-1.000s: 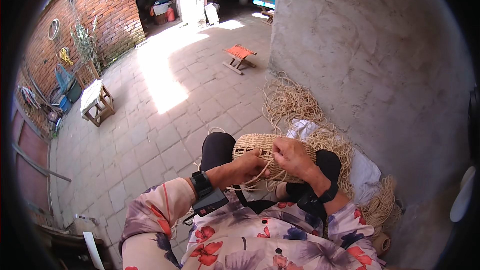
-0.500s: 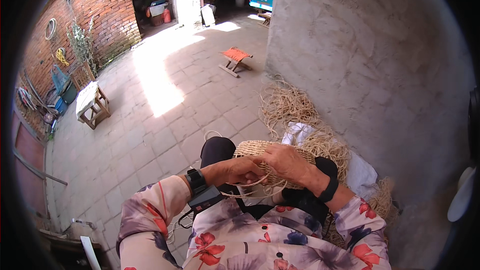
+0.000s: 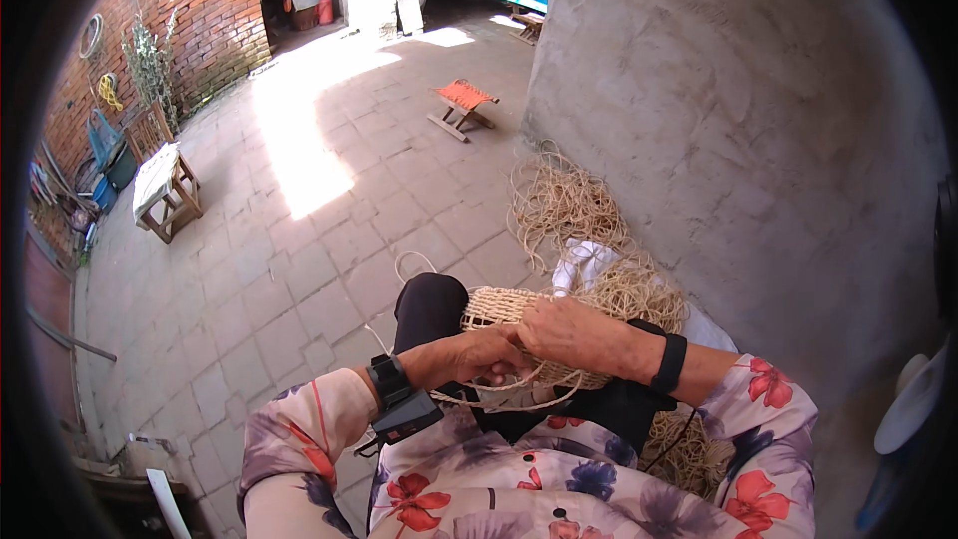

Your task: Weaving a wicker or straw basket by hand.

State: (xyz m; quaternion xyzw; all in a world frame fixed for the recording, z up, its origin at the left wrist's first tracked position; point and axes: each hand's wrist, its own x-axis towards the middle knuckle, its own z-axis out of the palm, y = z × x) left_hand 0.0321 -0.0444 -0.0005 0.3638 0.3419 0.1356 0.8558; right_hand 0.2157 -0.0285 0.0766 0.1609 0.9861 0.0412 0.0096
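Note:
A pale woven straw basket [image 3: 493, 307] rests on my lap between my dark-trousered knees. My left hand [image 3: 491, 353] curls its fingers at the basket's near edge. Just right of it and touching it, my right hand [image 3: 561, 331] is closed, its fingertips pressed together at the same edge. What the right fingertips pinch is mostly hidden behind the hand; it looks like a strand of the straw cord. A loose loop of straw cord [image 3: 519, 407] hangs from the weave below both hands. Part of the basket lies hidden beneath my right hand and forearm.
Tangled straw cord [image 3: 574, 202] lies heaped along the grey wall [image 3: 718, 120], with white cloth [image 3: 589, 262] among it. A folding stool [image 3: 463, 98] with an orange seat stands ahead. A wooden chair [image 3: 172, 208] is at the left by the brick wall [image 3: 200, 20].
My right forearm has swung outward to the right and the right hand has shifted slightly nearer. More of the cord loop shows below. The whole view has shifted a little.

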